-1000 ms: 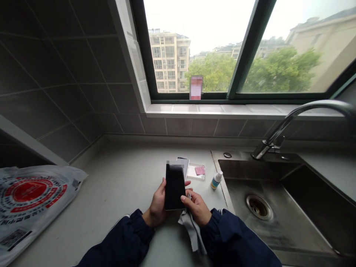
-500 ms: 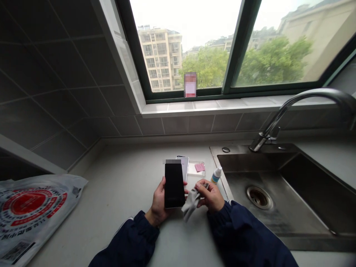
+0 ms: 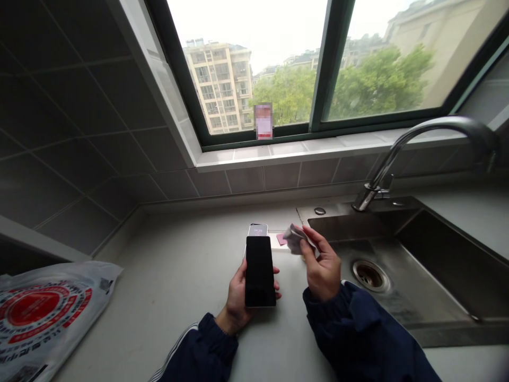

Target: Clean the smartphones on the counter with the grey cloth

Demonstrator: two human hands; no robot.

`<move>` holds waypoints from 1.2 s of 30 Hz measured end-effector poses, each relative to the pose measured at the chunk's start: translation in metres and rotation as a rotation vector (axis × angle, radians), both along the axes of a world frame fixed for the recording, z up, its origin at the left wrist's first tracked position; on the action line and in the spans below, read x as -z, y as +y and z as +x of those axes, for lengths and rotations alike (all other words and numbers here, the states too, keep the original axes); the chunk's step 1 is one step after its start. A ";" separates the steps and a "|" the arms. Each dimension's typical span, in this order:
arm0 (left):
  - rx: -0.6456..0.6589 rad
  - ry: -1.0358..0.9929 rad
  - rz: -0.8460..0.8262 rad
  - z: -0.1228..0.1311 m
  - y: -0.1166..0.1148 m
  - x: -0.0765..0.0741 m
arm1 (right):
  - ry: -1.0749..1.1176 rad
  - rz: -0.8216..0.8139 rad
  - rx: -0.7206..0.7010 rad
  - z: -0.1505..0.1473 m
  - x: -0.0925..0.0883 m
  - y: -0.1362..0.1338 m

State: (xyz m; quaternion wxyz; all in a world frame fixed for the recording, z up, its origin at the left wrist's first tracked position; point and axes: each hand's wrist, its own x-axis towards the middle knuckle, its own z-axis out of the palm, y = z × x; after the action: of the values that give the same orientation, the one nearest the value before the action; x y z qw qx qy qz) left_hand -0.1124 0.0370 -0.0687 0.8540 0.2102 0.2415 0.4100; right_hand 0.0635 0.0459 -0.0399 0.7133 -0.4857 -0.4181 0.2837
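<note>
The phone (image 3: pixel 260 273) is looking smooth, the cloth (image 3: pixel 293 240) is looking matt, and the metal tap (image 3: pixel 441 124) is shining

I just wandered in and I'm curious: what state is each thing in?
Front phone: in the left hand, screen dark
Rear phone: partly hidden, screen lit
Grey cloth: bunched in the right hand
Faucet: not running
Printed plastic bag: lying crumpled
Window: open or shut, cannot tell
</note>
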 end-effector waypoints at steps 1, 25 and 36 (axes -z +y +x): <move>0.005 -0.009 -0.007 0.002 0.001 0.001 | -0.142 0.082 0.012 -0.002 -0.004 0.001; 0.003 -0.094 -0.286 0.006 0.008 0.009 | -0.958 0.455 -0.473 -0.018 0.045 -0.028; -0.069 -0.046 -0.233 0.007 0.008 0.016 | -1.220 0.274 -0.518 -0.017 0.063 -0.017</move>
State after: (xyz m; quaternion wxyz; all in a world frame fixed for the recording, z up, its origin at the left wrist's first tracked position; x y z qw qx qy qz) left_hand -0.1058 0.0449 -0.0845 0.8633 0.0917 0.2750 0.4132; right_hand 0.0464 0.0285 -0.1029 0.3140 -0.3480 -0.8809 0.0649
